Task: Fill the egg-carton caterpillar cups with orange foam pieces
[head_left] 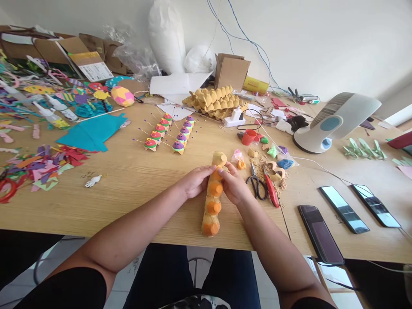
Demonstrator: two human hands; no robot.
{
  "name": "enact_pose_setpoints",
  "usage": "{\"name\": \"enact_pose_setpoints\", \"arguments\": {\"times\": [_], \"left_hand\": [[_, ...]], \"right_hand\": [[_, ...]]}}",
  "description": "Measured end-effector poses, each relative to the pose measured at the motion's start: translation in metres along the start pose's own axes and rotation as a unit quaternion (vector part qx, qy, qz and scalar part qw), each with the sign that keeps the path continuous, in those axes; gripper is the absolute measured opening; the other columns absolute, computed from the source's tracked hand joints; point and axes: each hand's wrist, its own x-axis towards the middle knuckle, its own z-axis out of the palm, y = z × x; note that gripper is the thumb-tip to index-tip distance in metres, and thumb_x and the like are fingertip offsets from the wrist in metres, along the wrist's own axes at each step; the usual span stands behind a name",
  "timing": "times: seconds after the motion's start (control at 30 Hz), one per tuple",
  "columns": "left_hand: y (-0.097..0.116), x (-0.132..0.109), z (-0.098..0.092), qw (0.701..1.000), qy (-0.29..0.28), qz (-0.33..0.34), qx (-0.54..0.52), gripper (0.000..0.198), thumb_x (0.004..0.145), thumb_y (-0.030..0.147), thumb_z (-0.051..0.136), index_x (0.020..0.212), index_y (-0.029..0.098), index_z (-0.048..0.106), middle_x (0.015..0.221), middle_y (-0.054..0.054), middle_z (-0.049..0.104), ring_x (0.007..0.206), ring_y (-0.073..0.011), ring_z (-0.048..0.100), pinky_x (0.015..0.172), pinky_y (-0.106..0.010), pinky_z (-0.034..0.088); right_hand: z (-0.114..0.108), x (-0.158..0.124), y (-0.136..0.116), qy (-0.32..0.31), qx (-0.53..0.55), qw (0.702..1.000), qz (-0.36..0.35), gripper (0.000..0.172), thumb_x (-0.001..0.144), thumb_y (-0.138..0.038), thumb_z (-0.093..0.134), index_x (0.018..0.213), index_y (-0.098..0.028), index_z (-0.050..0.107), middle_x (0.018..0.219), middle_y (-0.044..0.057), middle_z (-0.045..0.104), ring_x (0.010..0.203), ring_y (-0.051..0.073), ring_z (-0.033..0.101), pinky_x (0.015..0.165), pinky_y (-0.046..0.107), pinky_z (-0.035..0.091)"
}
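Note:
A strip of egg-carton cups [213, 201] with orange-painted tops lies lengthwise on the wooden table [135, 184], running from the table's front edge away from me. My left hand [194, 181] grips it from the left near its far end, fingers curled onto a cup. From the other side my right hand [234, 185] closes on the same part, thumb and fingers pinched against it. The farthest cup is unpainted cardboard.
Scissors [256, 183] and a red cutter [271, 191] lie right of my hands. Two rows of painted cups with pins [169, 133] stand farther back, egg cartons [212, 101] behind. A white fan [331, 122], three phones [320, 234] at right, paper scraps [41, 167] at left.

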Motion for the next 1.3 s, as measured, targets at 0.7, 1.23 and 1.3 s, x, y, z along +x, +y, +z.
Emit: {"name": "enact_pose_setpoints", "arguments": {"times": [0.7, 1.23, 1.3], "left_hand": [[0.005, 0.004, -0.003, 0.998, 0.014, -0.039, -0.044, 0.028, 0.091, 0.040, 0.072, 0.104, 0.015, 0.075, 0.094, -0.008, 0.078, 0.079, -0.0186, 0.072, 0.075, -0.029, 0.056], [0.006, 0.002, -0.013, 0.998, -0.039, -0.034, 0.041, 0.037, 0.085, 0.063, 0.069, 0.098, 0.030, 0.080, 0.082, -0.005, 0.077, 0.072, -0.0219, 0.067, 0.071, -0.035, 0.047], [0.006, 0.002, -0.013, 0.998, -0.040, -0.028, 0.040, 0.038, 0.085, 0.063, 0.068, 0.098, 0.029, 0.080, 0.082, -0.005, 0.077, 0.072, -0.0221, 0.067, 0.071, -0.035, 0.047]], "right_hand": [[-0.003, 0.001, -0.008, -0.026, -0.059, 0.998, -0.007, 0.056, 0.080, -0.053, 0.080, 0.127, -0.030, 0.061, 0.103, 0.001, 0.073, 0.091, 0.020, 0.070, 0.073, 0.032, 0.057], [-0.020, 0.003, -0.025, 0.069, -0.446, 0.846, -0.285, 0.061, 0.070, -0.049, 0.086, 0.115, -0.026, 0.052, 0.098, 0.002, 0.056, 0.086, 0.019, 0.058, 0.075, 0.036, 0.052], [-0.021, 0.002, -0.026, 0.067, -0.483, 0.807, -0.333, 0.059, 0.072, -0.046, 0.086, 0.118, -0.027, 0.054, 0.101, 0.003, 0.056, 0.091, 0.021, 0.057, 0.080, 0.038, 0.052]]}}
